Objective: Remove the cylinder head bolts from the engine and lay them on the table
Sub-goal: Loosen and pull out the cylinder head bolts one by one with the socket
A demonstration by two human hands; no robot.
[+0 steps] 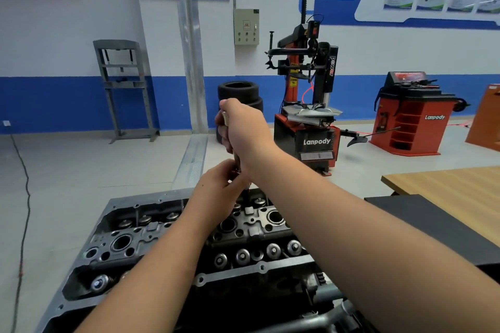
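Presently: our right hand grips tool above engine; left hand pinches its lower end. We keep tool upright.

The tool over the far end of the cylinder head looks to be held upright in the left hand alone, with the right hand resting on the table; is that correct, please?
Not quite: the head view shows both hands on the tool. The right hand grips its upper handle, and the left hand pinches it lower down, above the far end of the cylinder head.

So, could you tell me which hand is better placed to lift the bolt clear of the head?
Left. The left hand pinches low on the shaft, just above the cylinder head; the right hand grips the tool handle above.
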